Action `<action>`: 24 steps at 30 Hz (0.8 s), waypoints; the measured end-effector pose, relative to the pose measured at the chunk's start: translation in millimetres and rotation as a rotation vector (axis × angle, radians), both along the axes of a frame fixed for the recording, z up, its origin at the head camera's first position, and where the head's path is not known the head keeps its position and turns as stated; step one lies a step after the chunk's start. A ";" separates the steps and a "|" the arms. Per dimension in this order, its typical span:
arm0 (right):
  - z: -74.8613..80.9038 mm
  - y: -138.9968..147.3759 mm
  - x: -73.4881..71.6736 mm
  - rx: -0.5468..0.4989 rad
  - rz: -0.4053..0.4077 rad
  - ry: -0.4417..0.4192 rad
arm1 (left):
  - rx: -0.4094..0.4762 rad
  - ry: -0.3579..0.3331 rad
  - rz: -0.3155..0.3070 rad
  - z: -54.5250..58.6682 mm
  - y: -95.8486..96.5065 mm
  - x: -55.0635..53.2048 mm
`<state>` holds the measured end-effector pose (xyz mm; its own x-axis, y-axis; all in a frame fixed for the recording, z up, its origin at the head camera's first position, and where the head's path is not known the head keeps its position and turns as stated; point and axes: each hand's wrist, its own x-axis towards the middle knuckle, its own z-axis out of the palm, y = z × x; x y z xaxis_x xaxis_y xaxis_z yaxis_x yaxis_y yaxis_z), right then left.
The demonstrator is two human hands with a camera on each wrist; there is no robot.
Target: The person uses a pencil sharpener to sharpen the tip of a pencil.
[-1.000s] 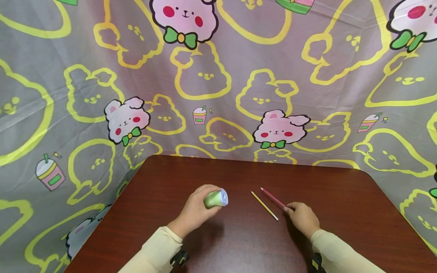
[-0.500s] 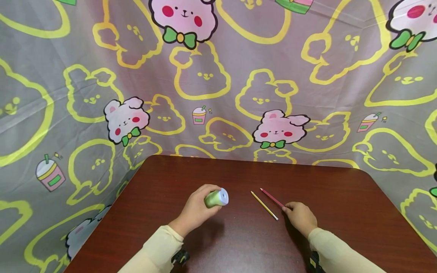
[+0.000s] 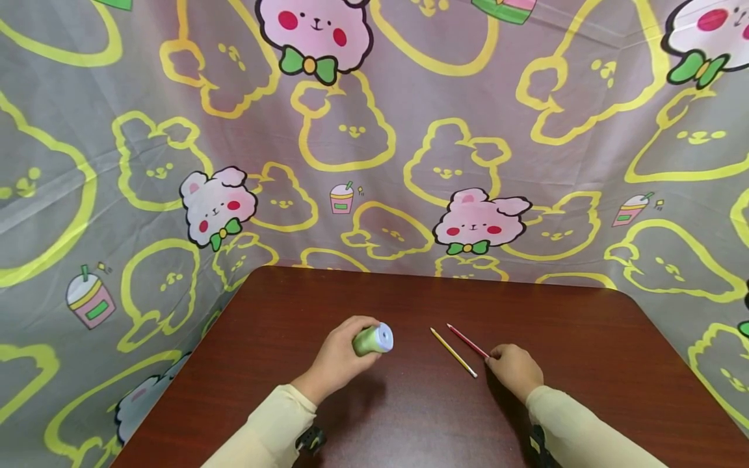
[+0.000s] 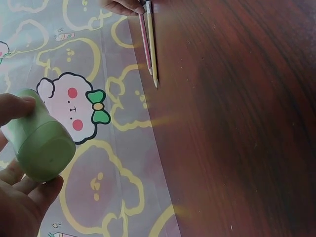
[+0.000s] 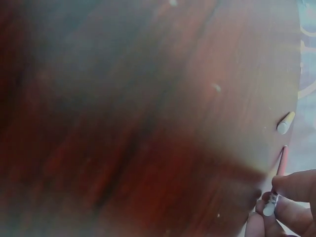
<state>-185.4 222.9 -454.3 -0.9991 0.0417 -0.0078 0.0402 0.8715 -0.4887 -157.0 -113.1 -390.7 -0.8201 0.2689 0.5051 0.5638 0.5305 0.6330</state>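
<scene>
In my left hand [image 3: 336,361] I grip a green pencil sharpener [image 3: 365,342], a rounded cylinder held above the table. Its pale end, with a small dark hole, faces right in the head view; the plain green base [image 4: 47,150] shows in the left wrist view. My right hand [image 3: 516,372] pinches a red pencil [image 3: 466,339] near its eraser end, between thumb and fingers. The pencil's tip points away to the left. Just left of it lies a yellow pencil [image 3: 453,352] with a white eraser, on the table. The sharpener and the red pencil are apart.
The dark brown wooden table [image 3: 421,422] has rounded far corners. Behind it and along its sides hangs a grey patterned cloth [image 3: 386,97] with yellow outlines and pink rabbit faces. Both sleeved wrists carry black straps [image 3: 310,441].
My left hand has shifted very slightly right with the sharpener. My right hand has moved slightly left along the red pencil's rear end. The yellow pencil has not moved.
</scene>
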 end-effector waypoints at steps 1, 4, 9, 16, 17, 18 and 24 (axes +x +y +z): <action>0.2 -0.2 -0.3 0.001 0.001 0.000 | 0.001 -0.001 -0.001 0.0 0.1 -0.3; 0.5 -0.6 -1.4 -0.001 0.007 0.000 | 0.004 -0.004 -0.003 -0.8 0.6 -1.4; -0.1 -0.4 -3.2 0.001 0.017 -0.002 | 0.012 -0.028 -0.012 -3.3 1.4 -3.0; -0.6 0.5 -4.7 0.006 0.023 -0.013 | 0.012 -0.052 -0.004 -2.9 2.0 -2.8; -0.5 0.4 -4.7 0.008 0.024 -0.016 | 0.011 -0.054 -0.003 -2.9 2.3 -3.0; -0.3 0.1 -4.6 0.009 0.025 -0.018 | 0.010 -0.058 -0.003 -3.0 2.6 -3.4; 0.8 -1.0 -4.4 0.012 0.032 -0.018 | 0.002 -0.058 -0.012 -7.7 5.8 -9.0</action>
<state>-189.9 221.9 -453.5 -0.9996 0.0104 -0.0251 0.0212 0.8784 -0.4775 -166.0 -107.3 -398.4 -0.8448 0.2780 0.4571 0.5323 0.5229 0.6657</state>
